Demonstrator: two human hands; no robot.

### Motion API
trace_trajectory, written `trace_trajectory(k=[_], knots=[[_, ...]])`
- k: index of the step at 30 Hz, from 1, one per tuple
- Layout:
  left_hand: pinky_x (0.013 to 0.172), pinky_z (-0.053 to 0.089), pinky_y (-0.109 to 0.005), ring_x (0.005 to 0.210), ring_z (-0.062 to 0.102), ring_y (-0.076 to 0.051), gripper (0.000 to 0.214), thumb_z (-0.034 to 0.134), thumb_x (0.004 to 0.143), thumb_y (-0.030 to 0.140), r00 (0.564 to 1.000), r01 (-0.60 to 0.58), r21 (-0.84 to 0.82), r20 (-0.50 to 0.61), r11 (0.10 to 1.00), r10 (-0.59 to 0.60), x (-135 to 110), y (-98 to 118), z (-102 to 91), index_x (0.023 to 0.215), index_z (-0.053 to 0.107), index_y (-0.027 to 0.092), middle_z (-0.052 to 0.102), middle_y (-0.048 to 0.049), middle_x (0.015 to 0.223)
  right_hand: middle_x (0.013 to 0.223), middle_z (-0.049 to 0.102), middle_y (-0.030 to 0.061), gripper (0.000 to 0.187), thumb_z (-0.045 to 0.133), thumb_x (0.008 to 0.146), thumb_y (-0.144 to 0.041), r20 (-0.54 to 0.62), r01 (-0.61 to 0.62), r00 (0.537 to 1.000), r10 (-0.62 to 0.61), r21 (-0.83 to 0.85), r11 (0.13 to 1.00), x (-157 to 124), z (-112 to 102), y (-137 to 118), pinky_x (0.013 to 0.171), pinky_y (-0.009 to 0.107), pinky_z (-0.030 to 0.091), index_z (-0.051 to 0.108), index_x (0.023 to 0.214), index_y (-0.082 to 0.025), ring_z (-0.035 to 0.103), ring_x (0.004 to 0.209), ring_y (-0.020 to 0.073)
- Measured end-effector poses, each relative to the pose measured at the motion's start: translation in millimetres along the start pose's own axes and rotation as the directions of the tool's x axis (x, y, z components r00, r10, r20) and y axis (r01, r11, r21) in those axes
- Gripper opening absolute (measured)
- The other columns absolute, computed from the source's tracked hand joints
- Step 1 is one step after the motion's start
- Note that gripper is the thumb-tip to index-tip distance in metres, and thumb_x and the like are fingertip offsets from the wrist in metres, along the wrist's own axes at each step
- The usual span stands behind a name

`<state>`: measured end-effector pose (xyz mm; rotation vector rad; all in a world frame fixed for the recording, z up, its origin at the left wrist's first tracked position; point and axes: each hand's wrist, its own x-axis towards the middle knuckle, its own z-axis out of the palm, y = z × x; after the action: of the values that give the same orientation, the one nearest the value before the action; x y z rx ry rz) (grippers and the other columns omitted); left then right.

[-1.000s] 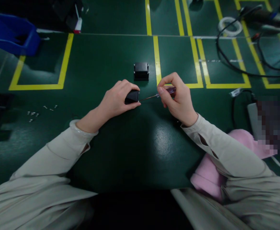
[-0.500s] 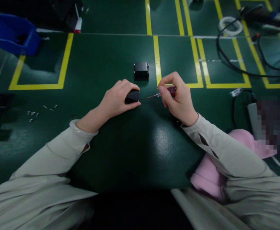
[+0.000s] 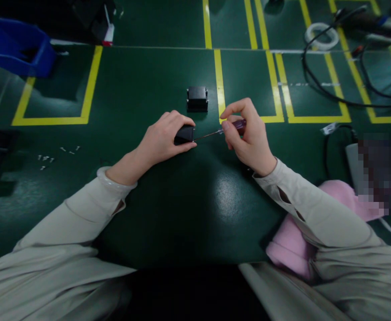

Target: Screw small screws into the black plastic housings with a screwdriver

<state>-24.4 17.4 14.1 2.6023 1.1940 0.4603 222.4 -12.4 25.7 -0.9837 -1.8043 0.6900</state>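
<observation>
My left hand (image 3: 166, 137) is closed around a small black box (image 3: 184, 134), thumb along its near side and fingers over its far side. In my right hand (image 3: 248, 137) is a screwdriver (image 3: 238, 125) with a dark reddish handle, pinched between thumb and fingers. Its thin shaft points left, and the tip meets the near right corner of the box, where a small screw seems to sit. Just beyond, a second black box (image 3: 197, 99) with screws protruding at its sides rests on the green table (image 3: 175, 214).
Several loose screws (image 3: 46, 158) lie at the left. A blue bin (image 3: 18, 47) stands at the far left. Black cables (image 3: 310, 76) and a white ring-shaped roll (image 3: 321, 36) occupy the far right. Pink cloth (image 3: 290, 247) lies under my right forearm. Yellow tape (image 3: 51, 121) marks the table.
My right hand's fingers have shifted slightly on the screwdriver handle, the index finger lifting a little. The left hand and both boxes stay in place.
</observation>
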Motion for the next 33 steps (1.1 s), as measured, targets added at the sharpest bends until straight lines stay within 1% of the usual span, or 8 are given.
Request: trace_trajectory(k=[2,8,14,20,26,29,33], knots=[[0.096,0.05,-0.044,0.112,0.059,-0.029,0.04,0.066,0.091,0.043,1.0,-0.001,0.008,-0.002,1.0,0.001,0.0,-0.1,0.1,0.123,0.056,0.021,0.062,-0.0091,0.119,0.067,0.046,-0.0051,0.028,0.047,0.101,-0.051,-0.007,0.002,1.0,-0.002,-0.002,1.0,-0.1,-0.1,0.1,0.057,0.026,0.046,0.052,0.104,-0.024,0.047,0.058,0.0101],[0.096,0.05,-0.043,0.112,0.06,-0.029,0.042,0.066,0.091,0.045,1.0,-0.006,0.012,-0.004,1.0,0.006,0.3,0.3,-0.3,0.123,0.057,0.02,0.062,-0.0092,0.119,0.075,0.053,-0.0029,0.029,0.049,0.101,-0.051,0.002,-0.011,1.0,0.011,-0.003,1.0,0.3,-0.5,-1.2,0.058,0.024,0.047,0.053,0.097,-0.023,0.052,0.062,0.0091],[0.098,0.049,-0.043,0.113,0.059,-0.029,0.043,0.065,0.092,0.046,1.0,0.004,0.016,0.013,1.0,-0.004,-0.1,0.5,-0.7,0.125,0.057,0.019,0.062,-0.0102,0.12,0.066,0.045,-0.0062,0.025,0.048,0.102,-0.048,-0.014,0.035,0.999,-0.035,0.0,0.999,0.1,0.1,0.9,0.057,0.024,0.045,0.053,0.101,-0.023,0.045,0.056,0.0082],[0.096,0.049,-0.042,0.113,0.06,-0.029,0.042,0.066,0.092,0.044,1.0,-0.005,0.017,-0.001,1.0,0.005,-0.3,0.7,-0.2,0.124,0.056,0.019,0.062,-0.0096,0.119,0.07,0.051,-0.0046,0.024,0.049,0.102,-0.046,-0.005,0.008,1.0,-0.008,0.006,1.0,0.1,-0.1,-0.1,0.057,0.024,0.045,0.054,0.099,-0.023,0.049,0.058,0.0083],[0.097,0.049,-0.042,0.112,0.059,-0.029,0.042,0.067,0.091,0.044,1.0,-0.009,0.017,-0.001,1.0,0.009,0.1,-0.7,0.5,0.124,0.056,0.02,0.062,-0.0089,0.119,0.066,0.043,-0.0064,0.021,0.049,0.102,-0.044,-0.012,0.051,0.999,-0.051,0.006,0.999,0.2,-0.7,1.8,0.057,0.025,0.043,0.052,0.105,-0.023,0.045,0.056,0.0086],[0.096,0.049,-0.043,0.112,0.059,-0.028,0.041,0.067,0.091,0.043,1.0,-0.009,0.016,-0.004,1.0,0.009,0.1,-1.0,1.0,0.123,0.056,0.02,0.061,-0.0086,0.119,0.068,0.045,-0.0056,0.023,0.049,0.102,-0.046,-0.012,0.044,0.999,-0.044,0.004,0.999,0.5,-0.8,1.6,0.058,0.025,0.044,0.052,0.105,-0.023,0.047,0.059,0.0089],[0.095,0.05,-0.044,0.112,0.059,-0.029,0.042,0.067,0.091,0.043,1.0,-0.006,0.007,-0.009,1.0,0.007,0.0,-0.4,0.8,0.123,0.056,0.02,0.061,-0.0087,0.119,0.071,0.048,-0.0048,0.027,0.048,0.102,-0.049,0.0,0.005,1.0,-0.005,0.005,1.0,0.5,-0.3,0.1,0.057,0.024,0.044,0.052,0.099,-0.023,0.05,0.06,0.0084]])
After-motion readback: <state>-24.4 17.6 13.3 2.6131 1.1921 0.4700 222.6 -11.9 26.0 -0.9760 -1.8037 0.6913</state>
